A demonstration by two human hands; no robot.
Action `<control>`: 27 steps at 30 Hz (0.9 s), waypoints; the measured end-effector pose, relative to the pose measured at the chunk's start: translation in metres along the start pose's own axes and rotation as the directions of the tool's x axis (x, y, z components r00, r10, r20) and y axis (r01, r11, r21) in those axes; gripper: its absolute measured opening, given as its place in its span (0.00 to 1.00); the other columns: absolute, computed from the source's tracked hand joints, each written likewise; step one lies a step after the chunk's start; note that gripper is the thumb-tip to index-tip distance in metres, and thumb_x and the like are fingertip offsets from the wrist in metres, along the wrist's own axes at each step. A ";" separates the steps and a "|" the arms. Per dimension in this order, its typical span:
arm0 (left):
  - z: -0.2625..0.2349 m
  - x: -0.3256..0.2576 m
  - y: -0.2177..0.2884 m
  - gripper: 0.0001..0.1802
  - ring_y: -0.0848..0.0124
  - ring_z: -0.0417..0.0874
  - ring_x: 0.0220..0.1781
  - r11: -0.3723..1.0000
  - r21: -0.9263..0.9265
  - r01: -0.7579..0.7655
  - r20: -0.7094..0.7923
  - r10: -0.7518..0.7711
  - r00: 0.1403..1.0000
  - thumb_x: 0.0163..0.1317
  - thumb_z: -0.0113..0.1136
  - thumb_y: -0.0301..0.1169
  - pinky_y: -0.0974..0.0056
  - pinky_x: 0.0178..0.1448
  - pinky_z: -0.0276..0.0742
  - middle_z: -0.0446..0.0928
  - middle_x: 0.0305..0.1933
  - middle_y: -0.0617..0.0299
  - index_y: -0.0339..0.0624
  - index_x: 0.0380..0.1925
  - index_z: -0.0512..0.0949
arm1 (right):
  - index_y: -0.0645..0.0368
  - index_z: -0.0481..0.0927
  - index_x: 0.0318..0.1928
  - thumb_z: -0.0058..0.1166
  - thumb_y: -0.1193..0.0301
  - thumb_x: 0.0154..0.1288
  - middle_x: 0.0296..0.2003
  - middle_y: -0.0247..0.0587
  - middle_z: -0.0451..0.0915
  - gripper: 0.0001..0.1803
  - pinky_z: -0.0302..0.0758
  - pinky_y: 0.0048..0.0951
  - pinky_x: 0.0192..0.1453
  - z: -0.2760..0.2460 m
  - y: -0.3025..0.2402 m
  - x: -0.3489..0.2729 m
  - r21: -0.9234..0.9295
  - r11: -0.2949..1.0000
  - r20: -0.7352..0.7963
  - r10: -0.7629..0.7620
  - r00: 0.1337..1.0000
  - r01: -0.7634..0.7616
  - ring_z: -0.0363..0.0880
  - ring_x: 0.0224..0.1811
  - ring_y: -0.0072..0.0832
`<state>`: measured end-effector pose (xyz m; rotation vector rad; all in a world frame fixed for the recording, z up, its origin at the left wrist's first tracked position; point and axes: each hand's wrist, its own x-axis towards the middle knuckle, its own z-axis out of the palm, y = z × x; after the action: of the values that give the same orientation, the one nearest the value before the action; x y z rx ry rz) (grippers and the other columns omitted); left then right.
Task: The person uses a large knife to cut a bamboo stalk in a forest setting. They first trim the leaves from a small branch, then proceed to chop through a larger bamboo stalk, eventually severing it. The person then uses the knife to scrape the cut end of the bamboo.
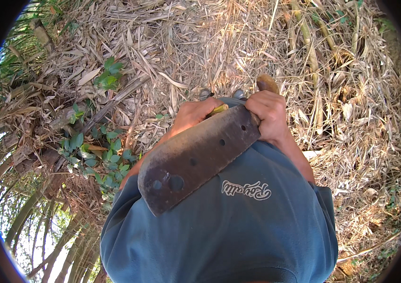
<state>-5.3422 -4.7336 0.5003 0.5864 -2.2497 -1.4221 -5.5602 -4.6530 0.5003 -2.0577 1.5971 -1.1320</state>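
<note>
My right hand (267,109) is wrapped round the wooden handle (267,83) of a broad cleaver (200,158). Its wide, dark, worn blade has several round holes and slants down to the left in front of my blue-grey shirt. Just beyond the blade's upper edge, my left hand (193,114) is closed on a short yellow-green stick (220,109), of which only one end shows. The blade hides the rest of the stick and part of my left forearm. Whether blade and stick touch, I cannot tell.
Dry leaves and straw (172,47) cover the ground. Leafy green plants (108,155) grow at the left, beside a dark stump-like mass (40,153). Yellowish bamboo stems (311,56) stand or lie at the far right. The tips of my shoes (239,93) show beyond my hands.
</note>
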 end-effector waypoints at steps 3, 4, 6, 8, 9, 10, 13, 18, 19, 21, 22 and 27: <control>-0.001 -0.002 0.002 0.18 0.57 0.84 0.29 0.999 -0.037 0.027 -0.014 -0.027 1.000 0.62 0.64 0.39 0.60 0.33 0.77 0.79 0.29 0.53 0.36 0.43 0.79 | 0.57 0.71 0.19 0.61 0.67 0.37 0.16 0.38 0.69 0.12 0.68 0.37 0.24 0.000 0.001 -0.001 -0.007 1.000 0.020 0.012 1.000 -0.012 0.73 0.19 0.38; -0.001 -0.001 0.003 0.18 0.57 0.84 0.29 0.997 -0.045 0.057 -0.015 -0.058 0.998 0.62 0.64 0.39 0.60 0.33 0.77 0.79 0.29 0.53 0.36 0.43 0.79 | 0.57 0.71 0.19 0.61 0.67 0.37 0.15 0.38 0.69 0.12 0.68 0.37 0.25 -0.001 0.002 -0.001 -0.001 1.000 0.019 0.001 1.000 -0.001 0.73 0.19 0.38; -0.002 0.000 0.005 0.17 0.57 0.84 0.29 0.996 -0.047 0.075 -0.013 -0.076 0.997 0.61 0.65 0.38 0.60 0.32 0.77 0.79 0.29 0.53 0.36 0.42 0.79 | 0.57 0.71 0.19 0.61 0.67 0.37 0.15 0.38 0.69 0.12 0.68 0.37 0.25 -0.002 0.002 -0.001 -0.005 1.000 0.044 0.023 0.999 -0.023 0.73 0.19 0.38; -0.004 0.002 0.007 0.16 0.57 0.83 0.28 0.998 -0.043 0.040 -0.014 -0.041 0.999 0.60 0.65 0.37 0.59 0.32 0.77 0.79 0.29 0.53 0.37 0.41 0.79 | 0.57 0.71 0.19 0.61 0.66 0.37 0.16 0.39 0.69 0.12 0.69 0.38 0.25 -0.002 0.002 0.000 0.011 1.000 0.047 0.004 0.999 -0.004 0.74 0.19 0.39; -0.005 0.004 0.007 0.15 0.56 0.83 0.28 1.000 -0.001 0.003 -0.009 -0.003 1.000 0.60 0.65 0.36 0.59 0.31 0.77 0.79 0.29 0.53 0.37 0.41 0.79 | 0.57 0.71 0.19 0.61 0.66 0.37 0.16 0.39 0.69 0.12 0.69 0.38 0.25 -0.003 0.002 0.001 0.014 1.000 0.060 0.005 0.998 -0.005 0.74 0.20 0.39; -0.006 0.004 0.005 0.14 0.56 0.83 0.28 0.998 0.036 -0.043 -0.009 0.043 0.999 0.60 0.65 0.35 0.58 0.31 0.76 0.79 0.29 0.53 0.37 0.41 0.79 | 0.58 0.71 0.19 0.61 0.66 0.37 0.16 0.39 0.69 0.13 0.69 0.38 0.25 -0.002 0.001 0.001 0.024 1.000 0.055 0.008 0.998 -0.009 0.74 0.20 0.39; -0.007 0.003 -0.001 0.12 0.54 0.82 0.27 0.988 0.092 -0.128 -0.004 0.129 0.992 0.59 0.65 0.32 0.56 0.30 0.76 0.78 0.28 0.53 0.37 0.39 0.78 | 0.58 0.71 0.19 0.61 0.66 0.37 0.16 0.39 0.70 0.13 0.69 0.38 0.25 -0.001 0.001 0.002 0.041 0.999 0.051 0.020 0.998 -0.022 0.74 0.20 0.39; -0.004 0.003 -0.012 0.12 0.54 0.82 0.27 0.959 0.138 -0.247 -0.008 0.251 0.968 0.56 0.65 0.31 0.55 0.30 0.76 0.77 0.28 0.53 0.36 0.38 0.77 | 0.58 0.70 0.19 0.61 0.66 0.38 0.16 0.39 0.69 0.13 0.70 0.38 0.26 0.007 0.008 -0.013 0.001 0.995 -0.007 0.096 0.995 -0.096 0.75 0.21 0.39; -0.004 0.004 -0.012 0.13 0.54 0.82 0.27 0.963 0.143 -0.230 -0.001 0.232 0.973 0.55 0.65 0.31 0.55 0.30 0.77 0.77 0.28 0.53 0.36 0.38 0.77 | 0.57 0.70 0.19 0.61 0.66 0.38 0.16 0.39 0.68 0.13 0.70 0.38 0.26 0.010 0.013 -0.018 0.008 0.997 -0.048 0.072 0.996 -0.071 0.75 0.21 0.39; -0.006 0.006 -0.004 0.13 0.55 0.82 0.26 0.974 0.131 -0.186 0.013 0.186 0.982 0.55 0.66 0.31 0.55 0.29 0.77 0.77 0.28 0.53 0.36 0.37 0.77 | 0.56 0.69 0.18 0.60 0.65 0.38 0.16 0.40 0.68 0.13 0.70 0.38 0.26 0.017 0.023 -0.030 -0.033 0.992 -0.021 0.120 0.993 -0.121 0.75 0.21 0.39; -0.007 0.006 0.002 0.12 0.55 0.82 0.26 0.983 0.107 -0.151 0.020 0.150 0.989 0.55 0.66 0.31 0.56 0.28 0.77 0.77 0.27 0.54 0.36 0.36 0.77 | 0.57 0.72 0.19 0.60 0.65 0.40 0.16 0.41 0.71 0.12 0.71 0.38 0.27 0.020 0.030 -0.035 -0.030 0.993 -0.065 0.114 0.991 -0.116 0.76 0.22 0.40; -0.014 0.005 0.029 0.11 0.60 0.81 0.23 0.909 0.235 -0.345 0.010 0.353 0.936 0.60 0.66 0.35 0.59 0.26 0.77 0.78 0.24 0.59 0.39 0.31 0.78 | 0.61 0.83 0.31 0.59 0.58 0.52 0.21 0.50 0.80 0.17 0.78 0.41 0.34 0.017 0.058 -0.046 -0.268 0.629 -0.056 0.746 0.664 -0.730 0.82 0.26 0.45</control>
<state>-5.3425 -4.7354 0.5329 0.2515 -2.3663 -0.9736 -5.5904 -4.6340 0.4334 -1.2494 2.3361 -0.5467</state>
